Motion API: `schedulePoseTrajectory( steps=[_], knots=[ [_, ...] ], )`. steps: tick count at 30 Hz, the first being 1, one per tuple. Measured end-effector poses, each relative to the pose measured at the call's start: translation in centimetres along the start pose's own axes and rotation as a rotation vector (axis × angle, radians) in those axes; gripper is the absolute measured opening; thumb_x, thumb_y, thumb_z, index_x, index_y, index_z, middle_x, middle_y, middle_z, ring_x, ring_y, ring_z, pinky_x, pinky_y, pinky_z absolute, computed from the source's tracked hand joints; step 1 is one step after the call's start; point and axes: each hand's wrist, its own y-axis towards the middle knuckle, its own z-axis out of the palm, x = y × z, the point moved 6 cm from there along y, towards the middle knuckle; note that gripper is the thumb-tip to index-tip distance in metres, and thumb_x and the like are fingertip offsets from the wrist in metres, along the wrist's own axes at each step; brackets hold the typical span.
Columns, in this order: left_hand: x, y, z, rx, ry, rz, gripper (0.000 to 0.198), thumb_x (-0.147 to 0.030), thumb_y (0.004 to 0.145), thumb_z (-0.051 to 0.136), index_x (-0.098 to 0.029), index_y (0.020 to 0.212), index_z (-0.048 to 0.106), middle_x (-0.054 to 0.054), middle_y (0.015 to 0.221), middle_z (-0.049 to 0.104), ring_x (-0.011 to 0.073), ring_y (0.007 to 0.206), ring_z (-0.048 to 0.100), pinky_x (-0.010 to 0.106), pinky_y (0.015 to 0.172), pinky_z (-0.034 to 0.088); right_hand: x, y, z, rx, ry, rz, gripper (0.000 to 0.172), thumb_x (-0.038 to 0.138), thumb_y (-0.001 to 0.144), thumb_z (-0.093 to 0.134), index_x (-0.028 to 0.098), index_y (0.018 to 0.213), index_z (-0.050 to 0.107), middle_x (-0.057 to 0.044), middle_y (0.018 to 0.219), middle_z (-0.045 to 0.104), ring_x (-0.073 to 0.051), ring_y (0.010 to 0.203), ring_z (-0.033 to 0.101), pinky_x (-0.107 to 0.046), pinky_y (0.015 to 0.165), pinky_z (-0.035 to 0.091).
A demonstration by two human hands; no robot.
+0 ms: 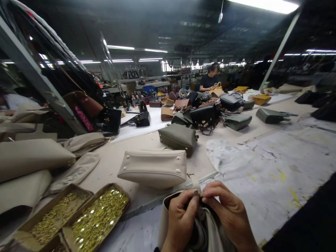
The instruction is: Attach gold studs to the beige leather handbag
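A cream handbag [163, 224] stands open-mouthed at the table's near edge, its folded lining [210, 227] showing inside. My left hand [181, 218] is closed in a pinch on the bag's far rim, thumb on top. Close beside it, my right hand [227, 210] pinches the same rim with thumb and fingers. A short cream strap [195, 182] rises behind the fingertips. Whatever small part may lie between the fingertips is hidden. Just beyond, another cream handbag [153, 166] lies with its studded base facing me.
Two cardboard trays of small gold metal fittings [99, 217] sit at the lower left. Cream bags [31, 155] are piled behind them. An olive handbag [178, 138] and many others cover the table's middle. Plastic sheeting [275, 168] lies at right. A person [210, 78] works at the far end.
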Motion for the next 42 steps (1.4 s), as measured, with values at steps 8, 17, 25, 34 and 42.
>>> schedulePoseTrajectory(
  steps=[8,17,25,34,42],
  knots=[
    [-0.8,-0.2,0.0,-0.022,0.016,0.144,0.016,-0.024,0.095,0.068,-0.021,0.1,0.083,0.004,0.093,0.081,0.0144,0.08,0.076,0.015,0.077,0.056,-1.9,0.3,-0.2,0.016,0.115,0.149,0.017,0.043,0.085,0.09,0.029,0.081,0.08,-0.001,0.099,0.07,-0.018,0.099,0.064,-0.018,0.09,0.053],
    [-2.0,-0.3,0.2,-0.05,0.064,0.275,0.02,-0.013,0.094,0.067,-0.022,0.103,0.083,0.003,0.092,0.081,0.0127,0.079,0.076,0.013,0.076,0.057,-1.9,0.4,0.0,0.039,0.111,0.185,0.019,0.044,0.083,0.091,0.029,0.081,0.081,-0.001,0.09,0.071,-0.018,0.092,0.064,-0.018,0.087,0.055],
    [-2.5,-0.6,0.0,-0.075,0.207,0.419,0.02,-0.013,0.096,0.065,-0.023,0.109,0.078,0.0,0.093,0.08,0.0107,0.082,0.076,0.013,0.078,0.056,-2.6,0.1,-0.1,0.049,0.1,0.211,0.017,0.042,0.086,0.088,0.028,0.083,0.08,0.0,0.092,0.07,-0.018,0.093,0.064,-0.018,0.087,0.055],
    [-3.2,-1.6,0.5,-0.105,0.493,0.656,0.018,-0.013,0.102,0.055,-0.017,0.114,0.068,0.002,0.083,0.074,0.0138,0.069,0.07,0.022,0.066,0.052,-2.5,-0.3,-0.3,0.055,0.04,0.192,0.017,0.043,0.087,0.087,0.028,0.084,0.078,0.0,0.094,0.071,-0.019,0.097,0.064,-0.02,0.092,0.053],
    [-2.9,-1.6,0.6,-0.071,0.476,0.66,0.016,-0.012,0.102,0.054,-0.017,0.108,0.068,0.001,0.075,0.07,0.0131,0.063,0.066,0.024,0.062,0.046,-2.8,0.0,-0.5,-0.02,0.043,0.181,0.024,0.041,0.082,0.091,0.027,0.086,0.073,0.001,0.09,0.066,-0.018,0.091,0.062,-0.019,0.086,0.053]
  ],
)
